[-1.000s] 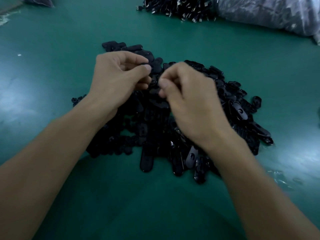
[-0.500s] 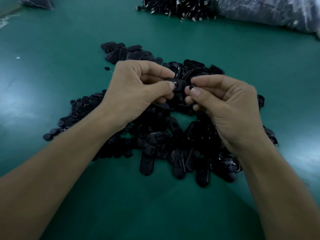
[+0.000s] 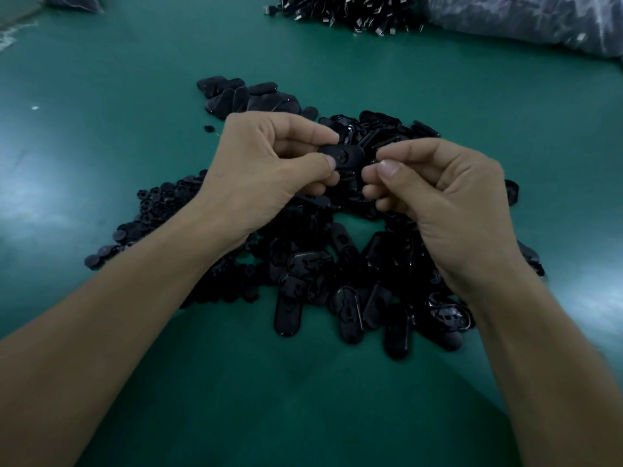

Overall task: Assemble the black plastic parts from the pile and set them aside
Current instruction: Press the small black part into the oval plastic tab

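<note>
Above the pile (image 3: 305, 274), my left hand (image 3: 259, 173) pinches a part (image 3: 349, 156); my right hand's (image 3: 448, 203) fingertips press together, on what I cannot tell.

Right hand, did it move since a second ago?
Yes. The right hand shifted right, farther from the far-left oval parts.

One flat oval part (image 3: 342, 156) sits level, pinched in the left hand (image 3: 266, 170) above the big messy pile (image 3: 320, 267) of matching ovals, small round bits (image 3: 151, 214) spilling left.
</note>
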The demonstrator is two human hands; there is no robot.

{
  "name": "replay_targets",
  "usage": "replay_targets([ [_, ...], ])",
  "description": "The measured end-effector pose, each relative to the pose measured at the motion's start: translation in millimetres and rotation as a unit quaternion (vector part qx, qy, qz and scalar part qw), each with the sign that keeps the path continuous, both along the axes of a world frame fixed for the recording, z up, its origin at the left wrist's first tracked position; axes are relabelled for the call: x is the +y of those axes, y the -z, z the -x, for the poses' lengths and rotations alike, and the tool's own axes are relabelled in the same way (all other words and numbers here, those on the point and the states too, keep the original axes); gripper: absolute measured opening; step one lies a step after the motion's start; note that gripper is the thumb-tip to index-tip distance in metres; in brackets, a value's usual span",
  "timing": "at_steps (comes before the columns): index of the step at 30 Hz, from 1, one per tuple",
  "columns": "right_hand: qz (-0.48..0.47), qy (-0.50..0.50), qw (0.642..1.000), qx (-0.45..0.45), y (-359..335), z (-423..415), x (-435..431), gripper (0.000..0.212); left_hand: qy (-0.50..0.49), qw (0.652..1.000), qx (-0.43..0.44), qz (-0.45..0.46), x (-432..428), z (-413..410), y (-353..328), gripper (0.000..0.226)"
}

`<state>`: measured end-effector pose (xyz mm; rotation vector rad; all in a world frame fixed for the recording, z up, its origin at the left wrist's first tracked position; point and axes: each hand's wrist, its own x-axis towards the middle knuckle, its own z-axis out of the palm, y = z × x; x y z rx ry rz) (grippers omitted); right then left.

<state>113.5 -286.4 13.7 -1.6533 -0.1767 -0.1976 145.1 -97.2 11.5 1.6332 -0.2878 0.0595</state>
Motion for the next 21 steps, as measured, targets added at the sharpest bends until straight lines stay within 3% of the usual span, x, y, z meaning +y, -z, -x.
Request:
replay_targets([
  [5,0.03,0.04,0.998,-0.04,-0.9,-0.7,0.6,0.019,0.005,1.0,0.009,0.001,-1.5,-0.2,-0.1,0.017],
  [14,-0.05,0.019,0.998,0.036,-1.3,0.7,1.3,0.012,0.028,0.999,0.026,0.033,-4.1,3.6,-4.1,0.018],
  [21,-0.061,0.015,0.997,0.043,-2.0,1.6,3.2,0.014,0.041,0.997,0.031,0.05,-5.0,5.1,-4.4,0.019],
])
